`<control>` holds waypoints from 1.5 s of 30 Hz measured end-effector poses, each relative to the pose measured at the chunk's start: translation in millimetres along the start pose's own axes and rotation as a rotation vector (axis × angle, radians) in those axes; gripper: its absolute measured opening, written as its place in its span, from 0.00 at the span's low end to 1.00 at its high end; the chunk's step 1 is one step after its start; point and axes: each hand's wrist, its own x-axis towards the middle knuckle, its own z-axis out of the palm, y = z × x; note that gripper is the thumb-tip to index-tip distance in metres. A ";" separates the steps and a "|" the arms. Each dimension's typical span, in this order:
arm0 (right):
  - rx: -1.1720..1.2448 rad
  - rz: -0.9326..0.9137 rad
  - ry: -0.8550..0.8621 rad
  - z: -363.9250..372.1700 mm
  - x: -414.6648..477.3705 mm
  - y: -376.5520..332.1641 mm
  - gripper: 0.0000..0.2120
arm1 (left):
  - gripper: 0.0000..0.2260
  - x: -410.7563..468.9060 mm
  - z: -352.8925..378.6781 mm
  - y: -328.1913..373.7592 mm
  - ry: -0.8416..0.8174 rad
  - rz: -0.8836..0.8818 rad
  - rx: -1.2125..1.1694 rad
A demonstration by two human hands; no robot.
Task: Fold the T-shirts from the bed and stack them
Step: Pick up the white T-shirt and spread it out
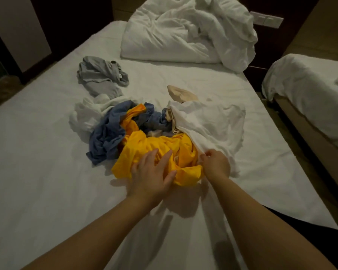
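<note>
T-shirts lie in a crumpled heap in the middle of the bed (37, 156), and the yellow T-shirt (144, 145) at the near edge of the heap is under both hands. The left hand (150, 172) rests flat on it, fingers (165, 158) straight and slightly spread. The right hand (216, 162) has its fingertips (205, 155) curled together, pinching the yellow cloth's right edge where a white T-shirt (209, 123) lies against it.

Between the two hands a small sewn-in label (176, 159) shows on the yellow fabric; its writing is too small to read. A blue T-shirt (105, 135) is tangled with the yellow one on the left, and a second white garment (86, 114) lies beyond that. A beige garment (180, 94) pokes out behind the white T-shirt. Set apart, farther up the bed, a gray T-shirt (100, 75) carries a tiny white tag (119, 75), also unreadable. A rumpled white duvet (183, 32) sits at the head of the bed.
</note>
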 end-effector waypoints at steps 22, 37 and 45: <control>0.996 -0.531 0.097 -236.8 -243.7 -88.1 0.07 | 0.13 -133.4 -202.8 124.3 0.390 0.425 -0.750; 0.771 -0.552 0.214 -177.5 -416.4 -11.6 0.12 | 0.11 -284.8 -255.7 101.7 0.577 -0.076 -0.958; 0.634 -0.691 -0.017 -185.7 -436.3 -60.0 0.11 | 0.16 -295.3 -278.6 89.2 0.524 0.062 -0.158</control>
